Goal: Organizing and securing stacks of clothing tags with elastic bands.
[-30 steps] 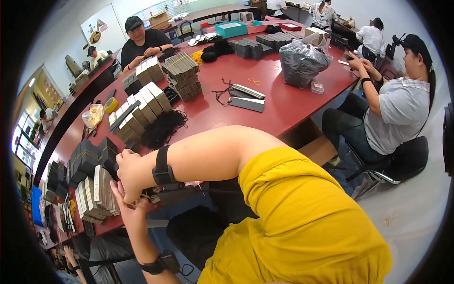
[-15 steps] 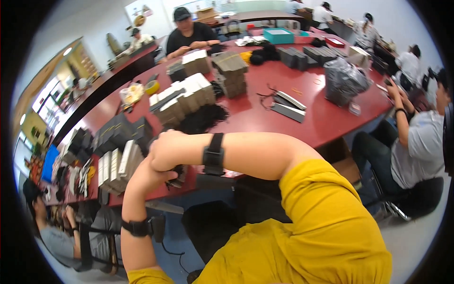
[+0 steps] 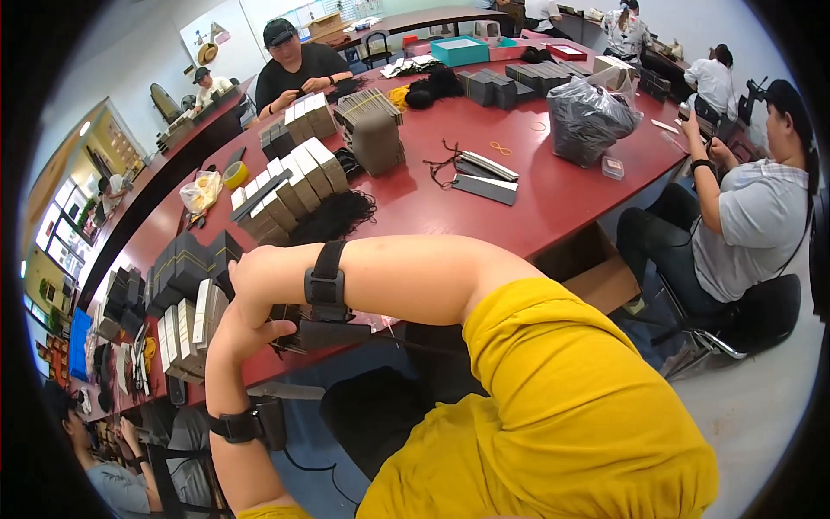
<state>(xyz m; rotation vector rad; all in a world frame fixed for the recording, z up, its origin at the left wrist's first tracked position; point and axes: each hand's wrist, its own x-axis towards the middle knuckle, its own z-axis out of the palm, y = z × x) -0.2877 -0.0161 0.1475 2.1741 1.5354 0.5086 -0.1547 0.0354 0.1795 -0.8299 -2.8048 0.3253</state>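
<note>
My right forearm reaches across in front of me to the left. At its end my right hand [image 3: 258,278] lies against my left hand [image 3: 238,330], just over the table's near edge. The right fingers point away and are hidden behind the back of the hand. Of the left hand, the thumb shows, stretched to the right; its other fingers are covered. Whether either hand holds anything, I cannot tell. Beside them stand a row of pale-edged card stacks [image 3: 180,339] and banded dark grey bundles [image 3: 183,270]. Black cords [image 3: 335,218] lie beyond the right forearm.
On the red table [image 3: 415,212] are white-topped card stacks [image 3: 298,186], loose dark tags [image 3: 484,189] with cords, a grey plastic bag [image 3: 588,117], yellow tape [image 3: 234,176] and a teal box [image 3: 459,51]. Co-workers sit across, left and right; a cardboard box [image 3: 596,277] stands below the edge.
The view has swung to the right, so the table and people sit farther left in it. My hands stay together near the same table corner.
</note>
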